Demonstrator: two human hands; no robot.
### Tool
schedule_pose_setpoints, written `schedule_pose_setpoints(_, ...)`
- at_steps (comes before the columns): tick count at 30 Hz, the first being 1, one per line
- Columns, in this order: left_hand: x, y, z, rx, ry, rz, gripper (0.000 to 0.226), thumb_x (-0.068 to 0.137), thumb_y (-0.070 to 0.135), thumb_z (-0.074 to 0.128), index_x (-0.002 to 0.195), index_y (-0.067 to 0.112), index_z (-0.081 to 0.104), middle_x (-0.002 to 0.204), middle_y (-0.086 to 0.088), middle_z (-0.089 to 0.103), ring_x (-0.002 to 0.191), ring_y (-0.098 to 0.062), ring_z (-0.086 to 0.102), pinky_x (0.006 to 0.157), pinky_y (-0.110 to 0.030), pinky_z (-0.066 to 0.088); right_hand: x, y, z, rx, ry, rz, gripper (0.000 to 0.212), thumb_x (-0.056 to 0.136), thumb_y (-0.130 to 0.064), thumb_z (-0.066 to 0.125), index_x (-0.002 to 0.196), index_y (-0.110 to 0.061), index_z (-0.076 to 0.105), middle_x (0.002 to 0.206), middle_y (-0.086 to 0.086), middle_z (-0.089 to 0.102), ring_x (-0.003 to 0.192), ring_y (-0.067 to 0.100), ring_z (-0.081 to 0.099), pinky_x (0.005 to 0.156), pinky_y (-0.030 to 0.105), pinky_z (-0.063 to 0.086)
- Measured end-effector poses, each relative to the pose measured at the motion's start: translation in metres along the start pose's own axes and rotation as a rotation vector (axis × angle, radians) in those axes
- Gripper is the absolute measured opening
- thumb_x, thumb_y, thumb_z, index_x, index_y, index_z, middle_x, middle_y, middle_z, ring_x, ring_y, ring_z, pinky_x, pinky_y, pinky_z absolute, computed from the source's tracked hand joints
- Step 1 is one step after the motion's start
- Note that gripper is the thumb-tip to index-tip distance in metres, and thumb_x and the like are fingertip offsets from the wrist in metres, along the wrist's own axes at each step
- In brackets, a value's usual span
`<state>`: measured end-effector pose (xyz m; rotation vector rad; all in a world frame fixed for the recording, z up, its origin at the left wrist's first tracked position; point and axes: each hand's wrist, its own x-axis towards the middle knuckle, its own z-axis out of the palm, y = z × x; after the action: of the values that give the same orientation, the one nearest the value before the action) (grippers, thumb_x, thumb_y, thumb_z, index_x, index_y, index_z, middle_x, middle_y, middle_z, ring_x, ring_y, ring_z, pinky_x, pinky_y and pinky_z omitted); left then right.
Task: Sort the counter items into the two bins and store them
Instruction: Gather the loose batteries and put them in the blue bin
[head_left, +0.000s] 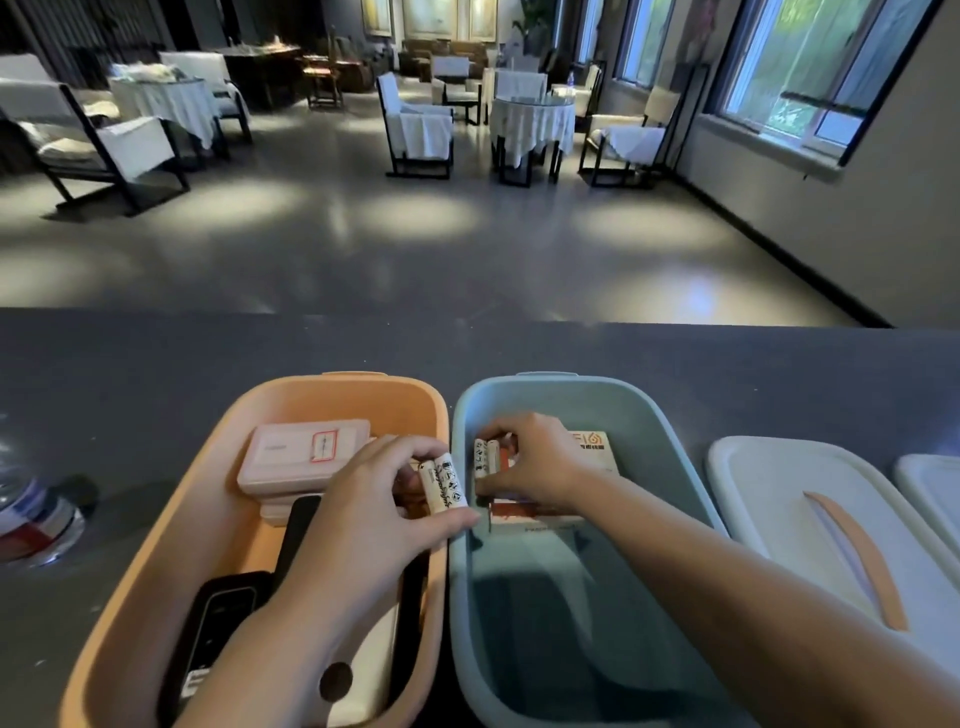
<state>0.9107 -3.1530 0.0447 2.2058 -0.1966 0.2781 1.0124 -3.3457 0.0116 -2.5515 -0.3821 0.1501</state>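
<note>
Left hand (384, 499) pinches two batteries (442, 484) over the orange bin (156, 561), covering much of what's inside; a pale case (296, 457) and dark devices (218, 623) show. Right hand (530, 462) pinches more batteries (485, 457) in the blue bin (670, 467), above a box (597, 457), partly hidden. Bins touch side by side. Lids (779, 499) to the right, far one cut off. Bottle (31, 514) at left edge, blurry. Counter (156, 364) bare behind the bins.
</note>
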Motion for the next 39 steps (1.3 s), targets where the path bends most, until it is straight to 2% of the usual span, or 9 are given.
schedule_pose_setpoints(3, 0.000, -0.001, -0.001, 0.011, 0.018, 0.010, 0.052, 0.054, 0.049, 0.084, 0.100, 0.048, 0.059, 0.093, 0.026, 0.053, 0.090, 0.003, 0.051, 0.068, -0.001, 0.035, 0.005, -0.002, 0.009, -0.015, -0.014, 0.026, 0.061, 0.061, -0.041, 0.085, 0.118, -0.031, 0.066, 0.113, -0.009, 0.068, 0.100, 0.009, 0.062, 0.088, 0.031, 0.053)
schedule_pose_setpoints(12, -0.001, 0.002, 0.000, 0.007, 0.013, 0.015, 0.050, 0.056, 0.045, 0.085, 0.099, 0.044, 0.060, 0.097, 0.030, 0.052, 0.093, 0.004, 0.049, 0.070, 0.000, 0.033, 0.003, -0.005, 0.027, -0.311, -0.018, -0.017, 0.059, 0.064, -0.043, 0.081, 0.117, -0.024, 0.064, 0.118, 0.000, 0.051, 0.112, 0.021, 0.042, 0.095, 0.035, 0.041)
schedule_pose_setpoints(18, -0.002, 0.006, -0.001, 0.002, 0.004, 0.013, 0.049, 0.057, 0.042, 0.085, 0.099, 0.041, 0.061, 0.098, 0.030, 0.052, 0.094, 0.005, 0.048, 0.070, 0.000, 0.033, 0.007, -0.010, 0.030, -0.393, -0.029, -0.012, 0.054, 0.071, -0.044, 0.076, 0.119, -0.024, 0.064, 0.115, 0.002, 0.048, 0.110, 0.022, 0.042, 0.092, 0.034, 0.042)
schedule_pose_setpoints(23, 0.000, 0.008, -0.001, 0.017, -0.011, 0.010, 0.049, 0.058, 0.044, 0.084, 0.100, 0.042, 0.060, 0.098, 0.033, 0.050, 0.091, 0.004, 0.049, 0.071, -0.009, 0.041, -0.008, -0.009, 0.010, -0.191, -0.018, -0.052, 0.053, 0.065, -0.038, 0.082, 0.114, -0.026, 0.065, 0.113, -0.003, 0.049, 0.108, 0.015, 0.044, 0.092, 0.032, 0.044)
schedule_pose_setpoints(25, 0.001, 0.010, -0.002, 0.018, -0.018, 0.005, 0.049, 0.058, 0.044, 0.085, 0.101, 0.043, 0.060, 0.097, 0.036, 0.048, 0.090, 0.007, 0.049, 0.065, -0.013, 0.042, -0.020, -0.008, -0.004, -0.085, 0.019, -0.087, 0.038, 0.069, -0.035, 0.080, 0.105, -0.032, 0.067, 0.104, -0.012, 0.051, 0.100, 0.006, 0.046, 0.084, 0.024, 0.042)
schedule_pose_setpoints(28, 0.000, 0.015, -0.002, 0.034, -0.033, 0.040, 0.048, 0.058, 0.045, 0.084, 0.100, 0.045, 0.059, 0.098, 0.036, 0.049, 0.093, 0.009, 0.047, 0.064, -0.008, 0.038, -0.046, -0.011, -0.023, 0.136, 0.107, -0.054, 0.019, 0.081, -0.027, 0.072, 0.083, -0.045, 0.066, 0.085, -0.024, 0.061, 0.079, -0.005, 0.055, 0.067, 0.010, 0.039)
schedule_pose_setpoints(31, -0.002, 0.023, 0.001, 0.011, -0.062, 0.080, 0.051, 0.056, 0.044, 0.086, 0.100, 0.043, 0.061, 0.097, 0.031, 0.052, 0.091, 0.005, 0.050, 0.070, -0.005, 0.037, -0.072, -0.023, -0.031, 0.462, 0.119, 0.037, 0.013, 0.088, -0.028, 0.066, 0.077, -0.032, 0.072, 0.074, -0.010, 0.071, 0.061, -0.001, 0.059, 0.061, 0.012, 0.043)
schedule_pose_setpoints(34, -0.004, 0.031, 0.008, -0.036, -0.077, 0.123, 0.057, 0.050, 0.060, 0.079, 0.101, 0.040, 0.062, 0.096, 0.024, 0.056, 0.090, -0.002, 0.052, 0.071, -0.010, 0.039, -0.093, -0.036, -0.031, 0.726, 0.040, 0.059, 0.020, 0.090, -0.030, 0.064, 0.075, -0.021, 0.072, 0.071, 0.005, 0.070, 0.060, 0.010, 0.059, 0.057, 0.024, 0.046)
schedule_pose_setpoints(39, -0.007, 0.036, 0.015, 0.003, -0.091, 0.167, 0.055, 0.056, 0.048, 0.085, 0.106, 0.039, 0.061, 0.103, 0.028, 0.054, 0.095, 0.001, 0.052, 0.077, -0.013, 0.041, -0.107, -0.041, -0.026, 0.828, 0.034, 0.060, 0.016, 0.084, -0.023, 0.073, 0.077, -0.009, 0.070, 0.061, -0.001, 0.062, 0.056, 0.009, 0.053, 0.050, 0.017, 0.041)
